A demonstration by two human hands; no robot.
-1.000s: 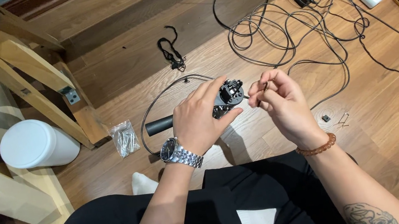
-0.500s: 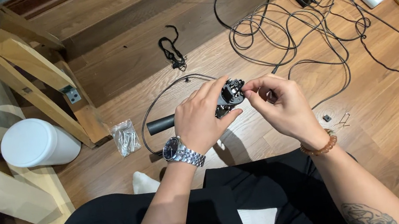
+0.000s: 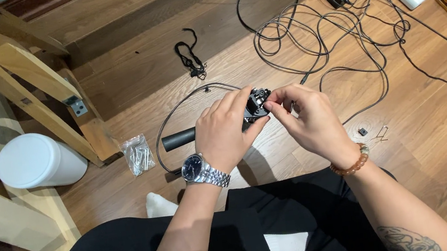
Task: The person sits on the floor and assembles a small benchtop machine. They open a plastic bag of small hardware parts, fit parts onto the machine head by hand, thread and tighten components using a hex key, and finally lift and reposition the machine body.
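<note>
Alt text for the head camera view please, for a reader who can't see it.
Seen from above, a seated person's left hand grips a black handle-shaped device while the right hand pinches at its far end. Around them on the wooden floor lie tangled black cables, a small clear bag of screws and a white cylindrical bin.

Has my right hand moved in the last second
Yes. The right hand has closed in leftward onto the black handle part, judged against the tangled cables.
</note>
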